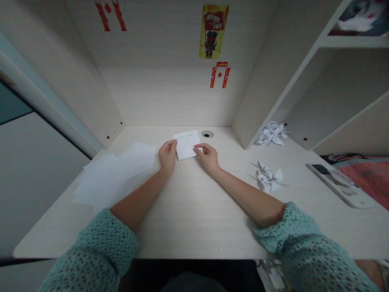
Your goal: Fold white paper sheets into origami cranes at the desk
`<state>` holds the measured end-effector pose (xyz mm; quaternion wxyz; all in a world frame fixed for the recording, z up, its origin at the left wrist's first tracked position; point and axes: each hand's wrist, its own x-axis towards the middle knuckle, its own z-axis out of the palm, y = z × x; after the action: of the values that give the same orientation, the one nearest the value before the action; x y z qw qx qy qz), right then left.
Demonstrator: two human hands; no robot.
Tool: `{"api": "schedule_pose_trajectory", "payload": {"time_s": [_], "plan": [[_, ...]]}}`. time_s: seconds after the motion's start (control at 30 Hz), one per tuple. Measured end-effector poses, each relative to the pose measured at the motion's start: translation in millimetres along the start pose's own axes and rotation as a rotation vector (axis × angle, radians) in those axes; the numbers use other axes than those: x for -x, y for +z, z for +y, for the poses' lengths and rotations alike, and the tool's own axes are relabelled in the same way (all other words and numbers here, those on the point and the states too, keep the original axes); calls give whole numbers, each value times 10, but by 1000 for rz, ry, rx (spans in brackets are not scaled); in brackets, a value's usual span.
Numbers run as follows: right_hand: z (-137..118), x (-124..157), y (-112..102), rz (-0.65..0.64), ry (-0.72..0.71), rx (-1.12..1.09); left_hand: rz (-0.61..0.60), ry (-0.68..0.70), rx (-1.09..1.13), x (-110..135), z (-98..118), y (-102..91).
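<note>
A small white sheet of paper [187, 145], seemingly folded, is held up near the back of the desk. My left hand [168, 154] pinches its left edge between thumb and fingers. At the right edge, my right hand [207, 156] grips the same paper with thumb and forefinger. Loose white sheets [115, 176] lie spread in an overlapping stack to the left of my left arm. Beyond my right forearm sits a cluster of folded white paper pieces [269, 177].
Another heap of folded paper [272, 133] rests by the divider at the right. A white phone-like device [340, 185] lies near the right side, beside red cloth [366, 178]. A round cable hole [207, 134] is at the desk's back. The back panel [161, 93] carries stickers.
</note>
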<state>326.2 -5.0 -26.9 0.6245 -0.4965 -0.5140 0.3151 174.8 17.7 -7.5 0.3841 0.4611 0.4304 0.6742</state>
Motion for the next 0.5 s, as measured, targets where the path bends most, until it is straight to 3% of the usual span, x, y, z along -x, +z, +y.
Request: {"api": "schedule_pose_trajectory", "payload": {"time_s": [0.2,0.5], "plan": [[8,-47,2,12,53,-113,63,-123,66,-7,27,-26],[-17,-38,-3,-42,54,-100,87,-163,145,-37,-7,-48]]}}
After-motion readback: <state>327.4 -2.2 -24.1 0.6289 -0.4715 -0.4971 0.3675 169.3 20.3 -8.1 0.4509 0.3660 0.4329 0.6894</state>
